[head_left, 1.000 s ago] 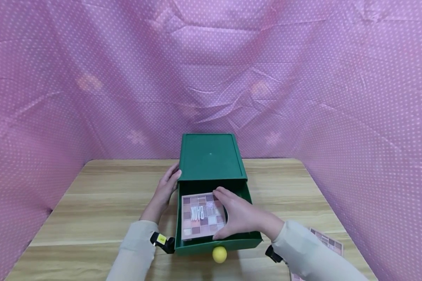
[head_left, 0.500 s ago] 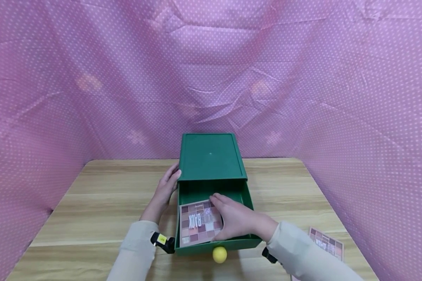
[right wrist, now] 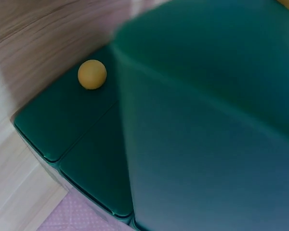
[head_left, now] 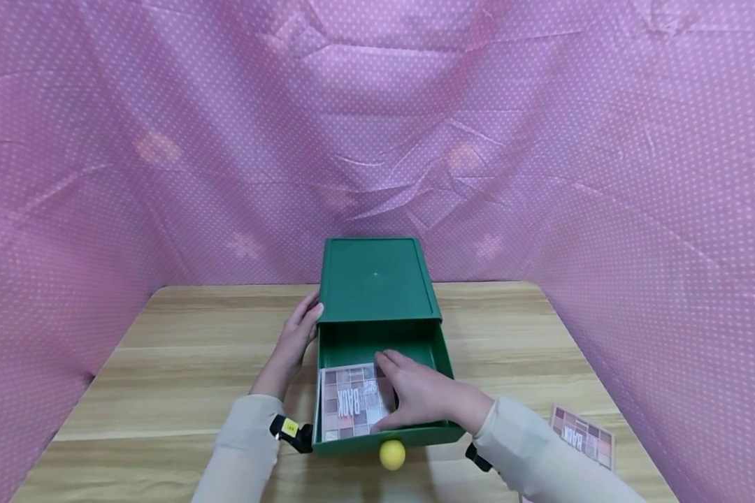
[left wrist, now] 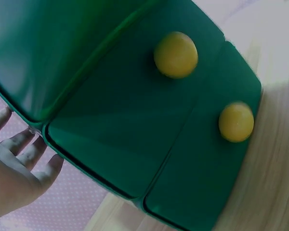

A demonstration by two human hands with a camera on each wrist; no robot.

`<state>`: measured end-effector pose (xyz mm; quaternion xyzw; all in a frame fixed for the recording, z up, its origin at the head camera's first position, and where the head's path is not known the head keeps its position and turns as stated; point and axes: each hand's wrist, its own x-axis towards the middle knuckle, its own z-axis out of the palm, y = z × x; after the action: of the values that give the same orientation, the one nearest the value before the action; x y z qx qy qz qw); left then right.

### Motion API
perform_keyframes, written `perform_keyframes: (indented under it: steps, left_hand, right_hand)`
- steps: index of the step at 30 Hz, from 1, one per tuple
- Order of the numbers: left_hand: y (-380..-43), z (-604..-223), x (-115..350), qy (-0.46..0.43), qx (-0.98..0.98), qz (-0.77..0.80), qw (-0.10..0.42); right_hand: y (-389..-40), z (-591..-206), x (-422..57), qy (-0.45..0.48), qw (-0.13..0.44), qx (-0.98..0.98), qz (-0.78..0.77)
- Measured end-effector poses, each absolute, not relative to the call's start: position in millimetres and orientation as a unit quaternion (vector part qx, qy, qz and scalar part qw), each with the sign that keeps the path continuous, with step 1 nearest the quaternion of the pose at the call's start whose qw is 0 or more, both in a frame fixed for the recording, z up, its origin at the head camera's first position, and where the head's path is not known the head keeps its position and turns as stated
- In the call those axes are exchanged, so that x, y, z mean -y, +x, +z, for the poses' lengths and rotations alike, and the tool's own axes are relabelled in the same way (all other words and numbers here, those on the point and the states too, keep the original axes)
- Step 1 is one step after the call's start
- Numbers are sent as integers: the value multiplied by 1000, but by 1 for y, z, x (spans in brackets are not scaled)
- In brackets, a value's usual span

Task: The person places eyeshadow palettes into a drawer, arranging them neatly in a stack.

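An eyeshadow palette (head_left: 346,404) with a pinkish frame and "BACK" lettering lies face up in the front left of the pulled-out top drawer (head_left: 346,447). My right hand (head_left: 423,395) reaches into that drawer and grips the palette by its right part, fingers at its far edge and thumb at its near one. In the right wrist view the drawer's side hides this hand. The green drawer cabinet (head_left: 376,279) stands at the middle of the table. Against its left side rest the fingertips of my left hand (head_left: 289,349), fingers spread in the left wrist view.
A second palette (head_left: 582,439) lies on the table at the right, partly behind my right sleeve. Round yellow knobs mark the drawers, one on the extended drawer (head_left: 393,455), others on shut drawers below (left wrist: 176,55). Pink dotted cloth (head_left: 377,140) hangs around the wooden table (head_left: 195,377).
My right hand has brought the palette down and toward the front left of the drawer, turning it slightly and straightening it again. My left hand has stayed at the cabinet's side.
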<state>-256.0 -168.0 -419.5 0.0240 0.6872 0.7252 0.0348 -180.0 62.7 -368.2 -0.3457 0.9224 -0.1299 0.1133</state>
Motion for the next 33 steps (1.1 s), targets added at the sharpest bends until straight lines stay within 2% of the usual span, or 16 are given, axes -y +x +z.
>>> perform_keyframes:
  steps: [12, 22, 33]
  left_hand:
    - [-256, -419, 167, 19, -683, 729, 34]
    - [-254, -419, 169, 22, -694, 719, 32]
    - [-252, -418, 165, 18, -693, 720, 32]
  right_hand:
    - [-177, -360, -67, -311, 128, -926, -170]
    - [-162, -332, -100, -285, 110, -909, -283]
    - [-148, -326, -154, -273, 30, -903, -330]
